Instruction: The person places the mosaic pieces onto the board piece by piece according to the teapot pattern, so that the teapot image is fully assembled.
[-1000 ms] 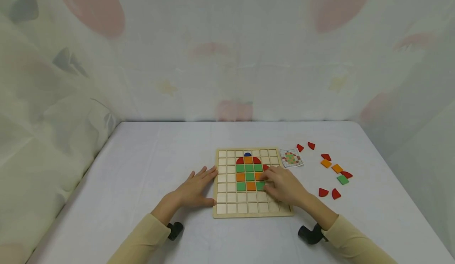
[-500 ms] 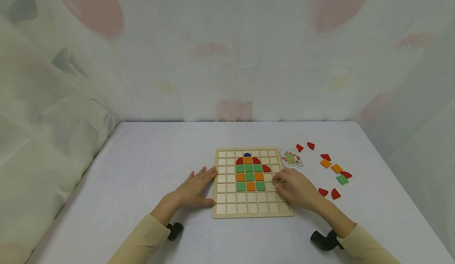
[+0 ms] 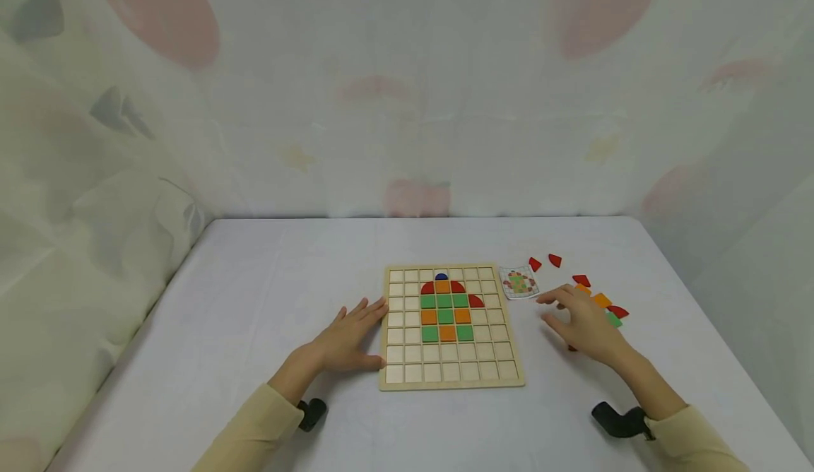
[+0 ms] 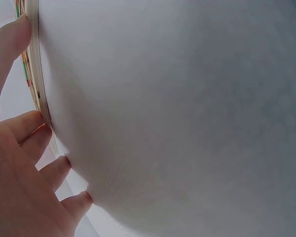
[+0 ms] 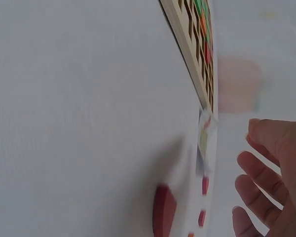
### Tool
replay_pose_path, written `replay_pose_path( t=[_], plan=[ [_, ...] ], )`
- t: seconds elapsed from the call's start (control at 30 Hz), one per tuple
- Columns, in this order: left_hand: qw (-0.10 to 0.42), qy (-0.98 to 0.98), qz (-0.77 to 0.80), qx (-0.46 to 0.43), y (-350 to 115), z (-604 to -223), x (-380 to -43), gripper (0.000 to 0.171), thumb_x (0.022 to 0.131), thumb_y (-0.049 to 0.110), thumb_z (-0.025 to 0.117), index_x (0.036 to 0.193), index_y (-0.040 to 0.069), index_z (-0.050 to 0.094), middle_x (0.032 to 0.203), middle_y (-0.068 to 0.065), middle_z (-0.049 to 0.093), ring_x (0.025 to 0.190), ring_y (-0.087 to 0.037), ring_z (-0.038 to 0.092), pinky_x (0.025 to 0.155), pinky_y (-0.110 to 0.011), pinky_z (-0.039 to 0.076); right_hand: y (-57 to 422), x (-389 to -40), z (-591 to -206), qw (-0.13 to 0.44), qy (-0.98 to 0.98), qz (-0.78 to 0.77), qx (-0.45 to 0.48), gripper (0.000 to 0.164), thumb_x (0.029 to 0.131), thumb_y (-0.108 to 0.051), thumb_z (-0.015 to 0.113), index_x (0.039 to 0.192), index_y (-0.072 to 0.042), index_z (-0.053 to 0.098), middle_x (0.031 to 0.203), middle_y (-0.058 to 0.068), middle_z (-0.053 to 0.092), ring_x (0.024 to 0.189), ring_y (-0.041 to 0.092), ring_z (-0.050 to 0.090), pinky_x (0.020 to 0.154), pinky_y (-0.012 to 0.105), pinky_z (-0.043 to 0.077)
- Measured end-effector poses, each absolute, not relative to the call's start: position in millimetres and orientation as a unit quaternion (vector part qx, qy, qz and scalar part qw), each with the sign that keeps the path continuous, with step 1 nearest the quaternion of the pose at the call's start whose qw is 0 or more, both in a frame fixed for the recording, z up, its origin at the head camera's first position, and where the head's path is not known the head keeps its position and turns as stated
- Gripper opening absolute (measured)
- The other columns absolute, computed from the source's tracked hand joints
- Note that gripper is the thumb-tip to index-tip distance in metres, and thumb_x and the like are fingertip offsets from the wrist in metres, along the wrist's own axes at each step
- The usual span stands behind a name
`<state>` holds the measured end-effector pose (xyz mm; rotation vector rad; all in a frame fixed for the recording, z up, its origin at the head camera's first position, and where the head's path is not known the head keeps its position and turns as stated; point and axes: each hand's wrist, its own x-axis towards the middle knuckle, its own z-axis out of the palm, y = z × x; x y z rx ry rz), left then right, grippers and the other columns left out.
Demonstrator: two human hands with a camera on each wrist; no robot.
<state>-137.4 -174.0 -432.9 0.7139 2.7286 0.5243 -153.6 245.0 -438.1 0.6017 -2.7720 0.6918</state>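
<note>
A wooden grid board (image 3: pixel 413 372) lies on the table, with green and orange square tiles (image 3: pixel 445 315), a blue piece (image 3: pixel 441 276) at the top and red curved pieces (image 3: pixel 475 301) set in its cells. My left hand (image 3: pixel 343 341) rests against the board's left edge, fingers spread; the left wrist view has the thumb and fingertips along that wooden rim (image 4: pixel 35 64). To the right of the board, my right hand (image 3: pixel 586 325) hovers over the table with relaxed fingers and holds nothing. It partly covers the loose pieces, among them an orange tile (image 3: pixel 601 300) and a green tile (image 3: pixel 614 320).
A small pattern card (image 3: pixel 518 282) lies by the board's upper right corner. Loose red pieces (image 3: pixel 555 261) are scattered beyond it on the right side. One red piece (image 5: pixel 164 212) shows close in the right wrist view. Black wrist mounts (image 3: pixel 618 421) stick out below the forearms.
My right hand has let go at the red piece on the board's right part and moved right, off the board to above the loose pieces. My left hand has stayed put.
</note>
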Motion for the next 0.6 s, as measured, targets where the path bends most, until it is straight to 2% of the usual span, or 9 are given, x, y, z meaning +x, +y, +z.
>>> replay_pose_path(
  t=[0.2, 0.4, 0.6],
  plan=[
    [0.137, 0.941, 0.185, 0.248, -175, -433, -138, 0.089, 0.076, 0.042, 0.071, 0.146, 0.010, 0.027, 0.154, -0.004, 0.019, 0.140, -0.034, 0.014, 0.107, -0.062, 0.011, 270, -166, -436, 0.126, -0.948, 0.232, 0.175, 0.030, 0.075, -0.007, 0.073, 0.104, -0.003, 0.064, 0.094, 0.011, 0.061, 0.082, 0.025, 0.055, 0.065, 0.038, 0.050],
    [0.134, 0.942, 0.182, 0.250, -175, -434, -138, 0.089, 0.076, 0.042, 0.071, 0.146, 0.010, 0.027, 0.153, -0.004, 0.020, 0.140, -0.034, 0.014, 0.107, -0.062, 0.012, 289, -177, -438, 0.116, -0.952, 0.240, 0.153, 0.030, 0.079, -0.009, 0.069, 0.107, 0.001, 0.063, 0.095, 0.017, 0.061, 0.080, 0.028, 0.056, 0.067, 0.043, 0.052],
    [0.133, 0.941, 0.182, 0.252, -175, -433, -138, 0.088, 0.076, 0.042, 0.071, 0.146, 0.010, 0.027, 0.153, -0.004, 0.020, 0.140, -0.034, 0.015, 0.107, -0.062, 0.013, 305, -187, -441, 0.101, -0.956, 0.242, 0.133, 0.032, 0.079, -0.008, 0.069, 0.108, 0.003, 0.062, 0.097, 0.021, 0.060, 0.084, 0.035, 0.056, 0.068, 0.047, 0.052]
  ],
)
